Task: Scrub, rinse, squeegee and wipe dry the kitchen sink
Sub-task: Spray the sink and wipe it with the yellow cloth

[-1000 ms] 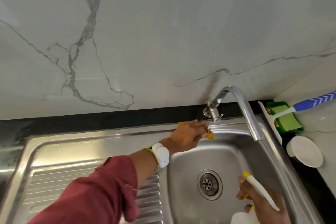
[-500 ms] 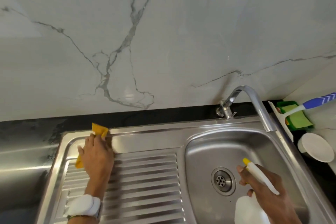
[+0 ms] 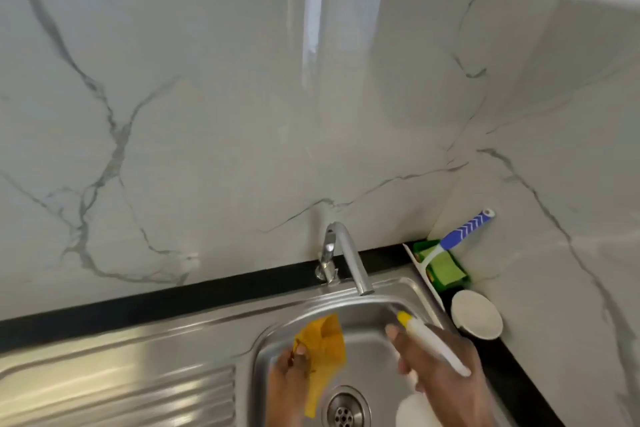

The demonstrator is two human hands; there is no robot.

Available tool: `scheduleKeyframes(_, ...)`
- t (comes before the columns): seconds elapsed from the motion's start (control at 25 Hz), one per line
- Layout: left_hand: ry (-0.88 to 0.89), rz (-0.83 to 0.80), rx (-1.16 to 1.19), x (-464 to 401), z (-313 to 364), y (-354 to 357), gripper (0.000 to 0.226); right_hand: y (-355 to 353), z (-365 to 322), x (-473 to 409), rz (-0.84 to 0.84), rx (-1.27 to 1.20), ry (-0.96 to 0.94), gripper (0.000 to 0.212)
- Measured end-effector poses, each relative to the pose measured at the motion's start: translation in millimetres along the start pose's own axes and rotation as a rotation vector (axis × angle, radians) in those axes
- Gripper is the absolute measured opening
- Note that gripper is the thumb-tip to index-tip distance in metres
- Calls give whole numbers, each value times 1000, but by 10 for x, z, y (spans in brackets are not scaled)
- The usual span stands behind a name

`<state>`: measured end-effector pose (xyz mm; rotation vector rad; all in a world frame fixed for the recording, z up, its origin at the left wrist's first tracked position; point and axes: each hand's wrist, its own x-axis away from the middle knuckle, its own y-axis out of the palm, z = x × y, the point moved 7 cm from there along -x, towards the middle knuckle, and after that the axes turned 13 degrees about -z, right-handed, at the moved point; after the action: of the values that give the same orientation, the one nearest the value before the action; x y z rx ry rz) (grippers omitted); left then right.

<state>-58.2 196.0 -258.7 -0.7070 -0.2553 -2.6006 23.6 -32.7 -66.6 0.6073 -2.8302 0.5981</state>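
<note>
Half a second earlier the left hand (image 3: 289, 380) had pressed the yellow cloth (image 3: 323, 354) on the drainboard (image 3: 138, 395); now it had come across into the basin of the sink (image 3: 367, 308), fingers pinching the cloth just above the drain (image 3: 344, 407); the right hand (image 3: 440, 371) was wrapped round the spray bottle (image 3: 429, 343), nozzle towards the tap (image 3: 348, 253); scrubbing seemed in hand; next, probably, working the cloth round the basin walls; the squeegee (image 3: 446, 246) lay untouched on the table (image 3: 516, 367).

Spray bottle (image 3: 412, 409) btm cut off.
</note>
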Motion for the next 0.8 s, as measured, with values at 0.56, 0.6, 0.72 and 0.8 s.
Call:
scheduleKeyframes(0.56, 113, 5, 594, -95, 1700, 801, 58, -304, -106, -629, -207, -98, -43, 26)
scheduleKeyframes(0.6, 110, -18, 588, -127, 1824, 912, 53, -338, -65, -643, -235, -106, -45, 29)
scheduleKeyframes(0.72, 159, -44, 544, -453, 2111, 1048, 32, -530, 133, -667, -281, 70, -16, 40)
scheduleKeyframes(0.8, 182, -89, 460, -623, 2197, 1009, 32, -660, 291, -719, -252, 122, 24, 40)
